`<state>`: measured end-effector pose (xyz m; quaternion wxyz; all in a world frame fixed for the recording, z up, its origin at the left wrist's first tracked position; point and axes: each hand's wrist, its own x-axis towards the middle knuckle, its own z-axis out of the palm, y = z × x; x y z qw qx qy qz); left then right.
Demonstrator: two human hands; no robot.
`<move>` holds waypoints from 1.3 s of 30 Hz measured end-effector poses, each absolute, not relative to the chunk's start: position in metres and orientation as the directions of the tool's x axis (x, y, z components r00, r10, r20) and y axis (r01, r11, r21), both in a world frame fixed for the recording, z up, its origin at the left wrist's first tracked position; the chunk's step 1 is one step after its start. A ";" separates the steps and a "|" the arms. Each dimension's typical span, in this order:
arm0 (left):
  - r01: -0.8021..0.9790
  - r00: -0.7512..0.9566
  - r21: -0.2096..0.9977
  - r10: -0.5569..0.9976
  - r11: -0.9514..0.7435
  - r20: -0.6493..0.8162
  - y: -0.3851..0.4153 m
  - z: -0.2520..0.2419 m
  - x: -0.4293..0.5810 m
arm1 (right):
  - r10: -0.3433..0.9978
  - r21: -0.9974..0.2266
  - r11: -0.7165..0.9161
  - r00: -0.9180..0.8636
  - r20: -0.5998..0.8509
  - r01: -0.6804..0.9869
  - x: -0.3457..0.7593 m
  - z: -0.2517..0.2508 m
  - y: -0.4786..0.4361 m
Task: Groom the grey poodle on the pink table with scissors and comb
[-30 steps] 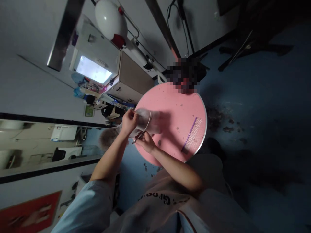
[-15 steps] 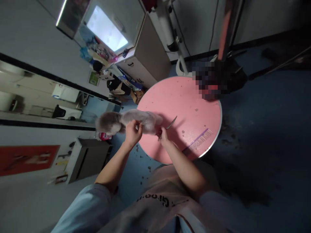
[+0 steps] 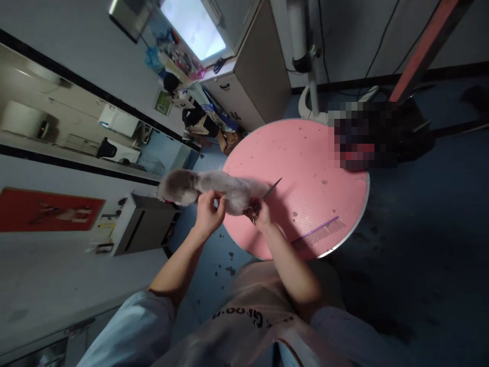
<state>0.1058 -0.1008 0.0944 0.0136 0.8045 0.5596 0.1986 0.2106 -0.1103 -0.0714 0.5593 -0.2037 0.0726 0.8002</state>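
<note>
A small grey dog (image 3: 214, 186) stands at the left edge of a round pink table (image 3: 305, 168), its head past the rim. My left hand (image 3: 208, 211) is closed on the dog's body or a leg near its middle. My right hand (image 3: 259, 213) grips a pair of scissors (image 3: 267, 196) at the dog's rear, the blades pointing up and right over the table.
A purple comb (image 3: 319, 233) lies near the table's front right rim. Hair clippings dot the table and the blue floor (image 3: 420, 244). A cabinet (image 3: 252, 76) with clutter stands behind, beside a white pole (image 3: 301, 46). A dark pixelated object (image 3: 367, 137) sits at the table's far edge.
The view has swung, so the dog now shows whole at the table's left edge. My right hand with the scissors moved from in front of the dog to its rear, blades pointing outward.
</note>
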 end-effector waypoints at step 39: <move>0.911 0.283 0.212 0.909 -0.355 0.305 -0.089 0.094 0.099 | 0.951 -0.607 -0.282 -0.302 -0.072 -0.743 0.162 -0.022 -0.185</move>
